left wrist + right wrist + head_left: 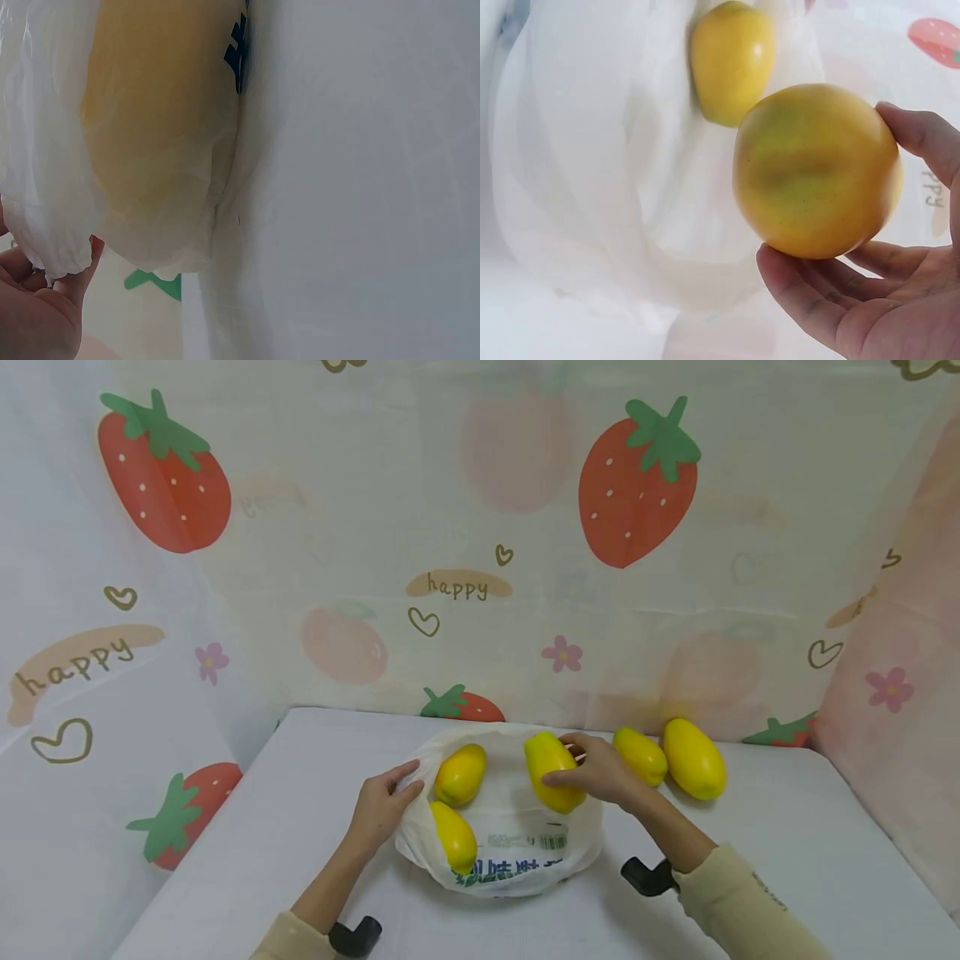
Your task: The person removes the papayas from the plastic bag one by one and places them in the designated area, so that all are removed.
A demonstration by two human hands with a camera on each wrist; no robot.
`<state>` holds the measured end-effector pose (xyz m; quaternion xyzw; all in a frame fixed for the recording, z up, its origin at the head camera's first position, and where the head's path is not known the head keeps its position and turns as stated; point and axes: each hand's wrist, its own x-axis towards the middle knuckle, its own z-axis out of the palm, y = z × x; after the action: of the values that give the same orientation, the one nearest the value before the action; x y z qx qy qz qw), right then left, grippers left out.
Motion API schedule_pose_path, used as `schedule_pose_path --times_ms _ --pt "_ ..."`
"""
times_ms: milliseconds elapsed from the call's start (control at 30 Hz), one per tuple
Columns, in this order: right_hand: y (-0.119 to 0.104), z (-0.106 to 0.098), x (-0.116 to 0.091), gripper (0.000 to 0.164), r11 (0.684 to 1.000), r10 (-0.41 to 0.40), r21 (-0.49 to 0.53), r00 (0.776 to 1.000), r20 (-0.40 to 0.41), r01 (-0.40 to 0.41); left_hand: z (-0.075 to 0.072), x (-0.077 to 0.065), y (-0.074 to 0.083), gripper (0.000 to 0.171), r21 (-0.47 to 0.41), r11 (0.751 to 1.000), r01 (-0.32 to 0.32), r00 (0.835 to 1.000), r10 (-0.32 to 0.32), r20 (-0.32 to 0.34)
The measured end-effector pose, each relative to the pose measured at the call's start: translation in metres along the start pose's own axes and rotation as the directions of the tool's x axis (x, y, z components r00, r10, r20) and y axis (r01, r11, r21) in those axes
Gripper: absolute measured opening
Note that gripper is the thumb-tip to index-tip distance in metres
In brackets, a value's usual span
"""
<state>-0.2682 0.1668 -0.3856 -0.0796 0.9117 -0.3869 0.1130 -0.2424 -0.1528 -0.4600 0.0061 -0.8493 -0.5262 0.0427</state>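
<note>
Right hand (pixel 604 771) holds a smooth yellow oval fruit (pixel 548 760) over an opened, thin white plastic bag (pixel 517 817)

Let the bag be the clock, with 12 o'clock at the far side from the person. The held fruit is at about 1 o'clock, above the mouth of the bag; whether it touches the plastic, I cannot tell. The fingers of the right hand are bent around this fruit: the right wrist view shows the thumb on one side and the other fingers on the opposite side.

At about 9 o'clock is the left hand (pixel 381 806). Its fingers grip the edge of the bag, and in the left wrist view the plastic is gathered between them.

Two similar yellow fruits lie inside the bag, the upper one (pixel 461 775) at about 10 o'clock and the lower one (pixel 454 839) at about 8 o'clock. Blue and green printing (pixel 510 868) is seen near 6 o'clock.

Outside the bag, between 2 and 3 o'clock, a smaller yellow fruit (pixel 639 757) and a larger yellow fruit (pixel 695 760) rest side by side on the white-covered desk (pixel 795 835). Behind the desk, toward 12 o'clock, hangs a pale cloth (pixel 360 527) with red strawberry pictures.
</note>
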Motion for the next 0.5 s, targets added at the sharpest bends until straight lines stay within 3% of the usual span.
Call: schedule_pose_path --times_ms 500 --pt "0.009 -0.029 -0.005 0.085 0.999 -0.043 0.003 0.999 -0.002 0.043 0.0 0.001 -0.001 0.043 -0.01 1.0 -0.004 1.0 0.004 0.002"
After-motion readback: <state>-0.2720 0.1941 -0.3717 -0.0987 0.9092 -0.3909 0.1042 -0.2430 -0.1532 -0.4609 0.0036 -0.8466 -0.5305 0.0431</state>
